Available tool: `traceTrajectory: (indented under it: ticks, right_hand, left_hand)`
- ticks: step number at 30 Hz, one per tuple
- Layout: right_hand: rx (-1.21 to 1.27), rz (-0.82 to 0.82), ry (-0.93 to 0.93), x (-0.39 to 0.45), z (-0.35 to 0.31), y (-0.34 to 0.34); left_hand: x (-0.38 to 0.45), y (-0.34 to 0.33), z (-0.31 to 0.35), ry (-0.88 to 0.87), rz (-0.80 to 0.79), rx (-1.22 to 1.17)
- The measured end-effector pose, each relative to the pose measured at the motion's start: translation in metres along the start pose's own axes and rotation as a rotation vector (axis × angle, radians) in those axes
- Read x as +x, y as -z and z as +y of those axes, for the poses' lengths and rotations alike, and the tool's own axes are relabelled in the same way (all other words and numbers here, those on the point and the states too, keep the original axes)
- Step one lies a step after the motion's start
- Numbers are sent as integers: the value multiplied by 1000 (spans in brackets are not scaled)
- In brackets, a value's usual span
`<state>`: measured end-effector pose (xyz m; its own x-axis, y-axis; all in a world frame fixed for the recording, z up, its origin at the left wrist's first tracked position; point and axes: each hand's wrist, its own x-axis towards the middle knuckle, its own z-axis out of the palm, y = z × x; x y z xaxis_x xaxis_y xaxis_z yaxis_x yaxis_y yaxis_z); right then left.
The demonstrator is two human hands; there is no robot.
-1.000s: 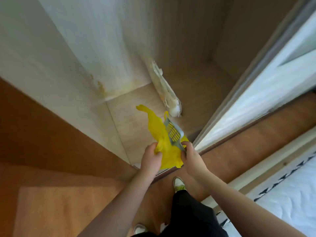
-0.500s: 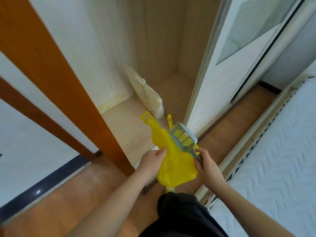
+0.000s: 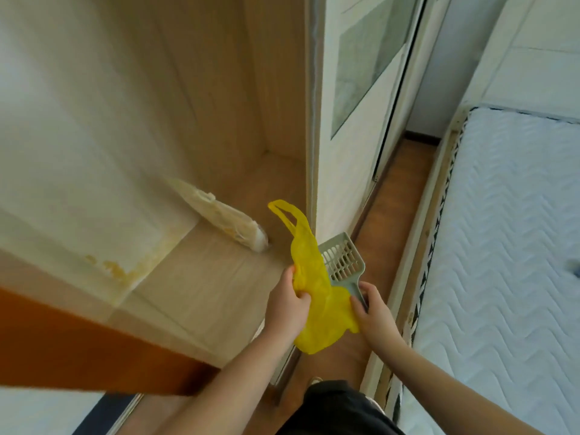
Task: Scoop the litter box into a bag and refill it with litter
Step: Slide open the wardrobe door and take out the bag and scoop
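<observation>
One yellow bag [image 3: 317,296] is pinched between both hands: left hand [image 3: 287,304] clamped on its edge, right hand [image 3: 373,312] closed around bag plus the handle of one grey scoop [image 3: 343,262], blade behind bag.

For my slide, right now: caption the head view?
Left hand grips yellow bag; right hand holds scoop.

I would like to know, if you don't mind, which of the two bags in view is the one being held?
The yellow plastic bag, gripped by both hands; the pale bag leans untouched against the closet wall.
</observation>
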<state>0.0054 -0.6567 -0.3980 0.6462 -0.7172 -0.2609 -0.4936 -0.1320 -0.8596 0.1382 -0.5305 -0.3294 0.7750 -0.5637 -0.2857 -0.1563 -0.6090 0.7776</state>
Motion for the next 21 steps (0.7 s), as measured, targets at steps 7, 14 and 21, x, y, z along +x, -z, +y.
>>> traceTrajectory:
  ticks: [7, 14, 21]
  right_hand:
    - [75, 124, -81, -17, -1, 2]
    - [177, 348, -122, -88, 4, 9]
    - [221, 590, -163, -195, 14, 8]
  left_hand:
    - [-6, -22, 1, -13, -63, -27]
    - [-34, -11, -1, -285, -142, -34]
    - [-76, -5, 3, -569, -261, 25]
